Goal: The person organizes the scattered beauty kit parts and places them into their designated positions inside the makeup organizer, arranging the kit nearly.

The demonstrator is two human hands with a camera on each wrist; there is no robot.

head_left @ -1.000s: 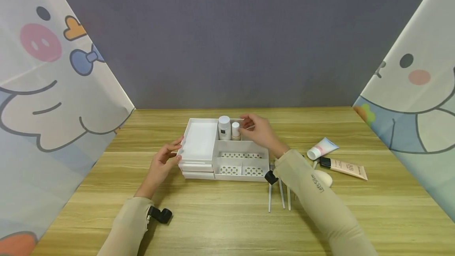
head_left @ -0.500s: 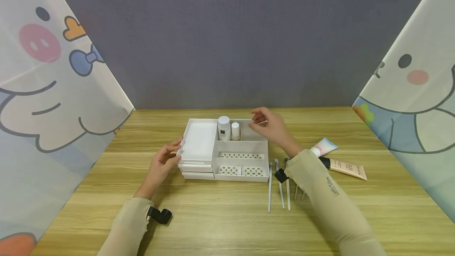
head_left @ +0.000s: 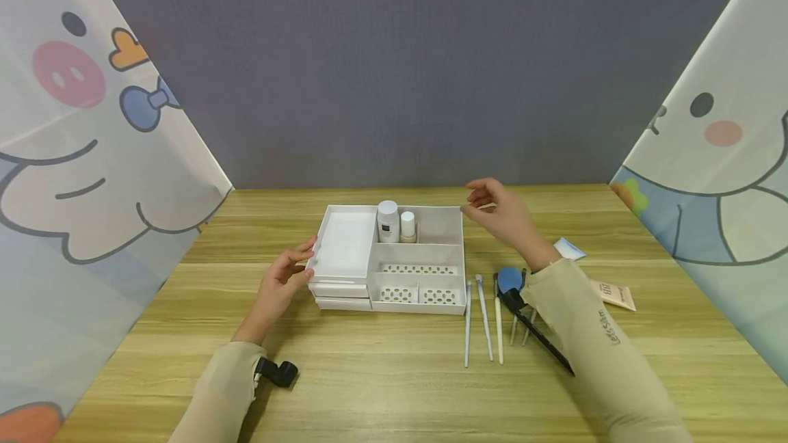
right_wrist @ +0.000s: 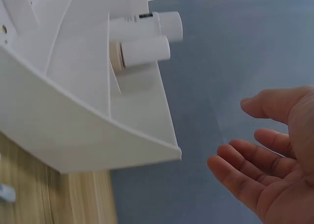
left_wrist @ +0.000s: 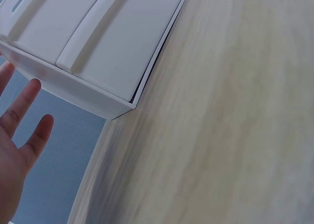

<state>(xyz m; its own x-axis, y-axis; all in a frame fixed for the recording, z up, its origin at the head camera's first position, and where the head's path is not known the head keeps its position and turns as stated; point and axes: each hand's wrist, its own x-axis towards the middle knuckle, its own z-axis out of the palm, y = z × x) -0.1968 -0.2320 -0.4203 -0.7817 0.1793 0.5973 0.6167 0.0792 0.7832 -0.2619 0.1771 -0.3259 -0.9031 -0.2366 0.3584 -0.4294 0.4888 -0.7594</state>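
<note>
Tbl (head_left: 382, 378): organizer (head_left: 343, 243) beside L hand (head_left: 280, 280).

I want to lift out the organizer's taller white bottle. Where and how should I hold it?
Probably pinch its cap from above: the taller bottle stands upright, cap protruding above the organizer, while the smaller bottle crowds one side.

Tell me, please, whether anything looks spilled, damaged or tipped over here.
Nothing plainly stands out: the larger bottle and smaller bottle stand upright in the white organizer, and the brushes lie loose beside it.
</note>
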